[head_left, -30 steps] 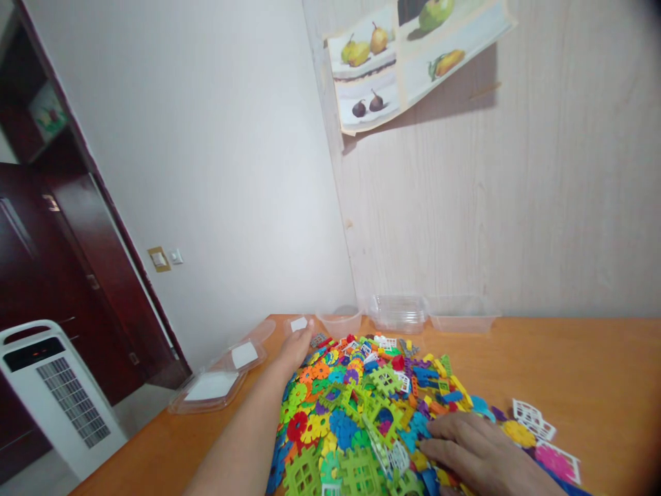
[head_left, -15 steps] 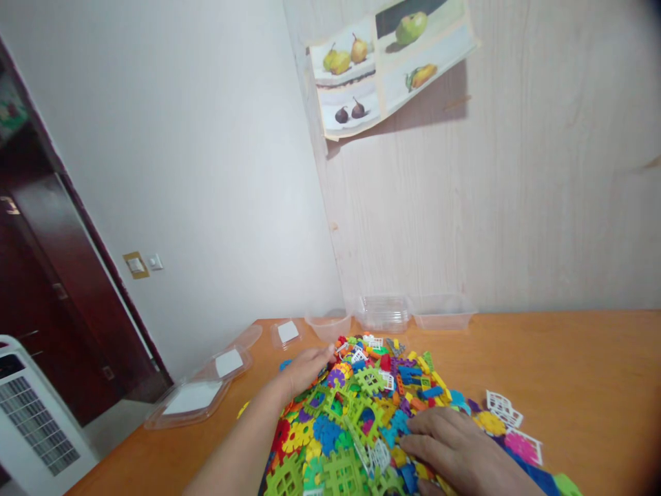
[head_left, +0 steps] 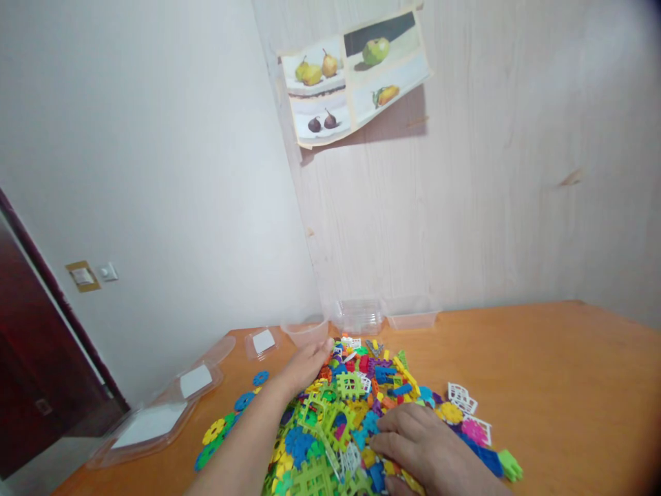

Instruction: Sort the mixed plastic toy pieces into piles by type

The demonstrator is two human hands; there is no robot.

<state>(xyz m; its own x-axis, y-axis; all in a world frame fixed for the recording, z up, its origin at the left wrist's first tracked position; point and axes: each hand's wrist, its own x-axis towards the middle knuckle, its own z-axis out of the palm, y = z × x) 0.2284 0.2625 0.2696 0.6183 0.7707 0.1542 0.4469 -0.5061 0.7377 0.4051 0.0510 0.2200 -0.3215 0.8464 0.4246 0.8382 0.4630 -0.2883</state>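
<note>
A heap of plastic building pieces (head_left: 310, 441) in many colours lies on the wooden table before me. My left hand (head_left: 307, 365) rests against the heap's far left edge, fingers stretched forward and partly hidden by the hand. On the heap's right side, my right hand (head_left: 418, 441) lies palm down with its fingers apart and slightly bent; their tips touch the pieces beside a blue connector piece (head_left: 368, 427). Nothing is seen gripped in either hand. Green lattice squares (head_left: 312, 475) and white window-like pieces (head_left: 351, 456) show between my arms.
Clear plastic containers (head_left: 413, 321) stand along the wall, with transparent lids (head_left: 149, 424) at the left edge of the table (head_left: 542, 386). Loose flower discs (head_left: 213, 432) lie left of my forearm. White lattice pieces (head_left: 462, 398) and a pink disc (head_left: 474, 432) lie at right.
The view has swung to the right, so everything sits further left. Flower discs left of my forearm are now visible. Both hands keep about the same places on the heap.
</note>
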